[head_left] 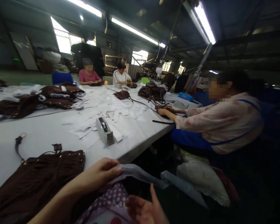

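My left hand [100, 174] sits at the table's near edge, fingers pinching a thin clear plastic bag [140, 174] that trails right over my lap. Lower down, my right hand [146, 210] is palm up with fingers apart, just under the bag, holding nothing. A brown fringed bag [39, 177] with a strap lies on the white table [49, 130] right beside my left forearm.
A tape dispenser [105, 130] and scattered white paper slips lie mid-table. More brown bags [58, 93] are piled at the left and far end. A person in a pale floral top [221, 121] works at the right edge; two more people sit at the far end.
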`<action>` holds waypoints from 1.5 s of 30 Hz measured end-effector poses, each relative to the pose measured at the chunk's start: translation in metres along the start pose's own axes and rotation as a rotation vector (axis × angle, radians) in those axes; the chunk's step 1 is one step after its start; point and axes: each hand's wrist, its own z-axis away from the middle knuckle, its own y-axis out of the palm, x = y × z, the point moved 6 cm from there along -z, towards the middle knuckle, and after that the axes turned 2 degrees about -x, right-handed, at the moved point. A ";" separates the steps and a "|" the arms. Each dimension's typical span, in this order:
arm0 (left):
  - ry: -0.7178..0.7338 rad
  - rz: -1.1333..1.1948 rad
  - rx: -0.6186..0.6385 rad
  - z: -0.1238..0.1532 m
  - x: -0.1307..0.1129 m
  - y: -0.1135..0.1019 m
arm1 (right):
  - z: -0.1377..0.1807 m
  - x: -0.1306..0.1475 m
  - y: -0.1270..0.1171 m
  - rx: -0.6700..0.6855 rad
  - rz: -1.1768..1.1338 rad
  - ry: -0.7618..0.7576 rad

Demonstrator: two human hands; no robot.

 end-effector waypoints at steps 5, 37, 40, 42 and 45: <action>0.042 -0.109 0.164 -0.055 0.012 0.058 | -0.006 0.023 0.036 -0.055 0.016 -0.455; 0.226 -0.646 -0.206 -0.060 0.016 -0.004 | -0.025 0.133 0.065 -0.244 0.132 -0.823; 0.109 -0.644 -0.288 -0.054 0.034 -0.021 | -0.036 0.118 0.075 -0.195 0.135 -0.866; 0.104 -0.580 -0.277 -0.052 0.032 -0.021 | -0.053 0.088 0.087 -0.128 0.173 -0.775; 0.187 -0.455 -0.229 -0.046 0.018 -0.017 | -0.071 0.055 0.105 -0.009 0.245 -0.677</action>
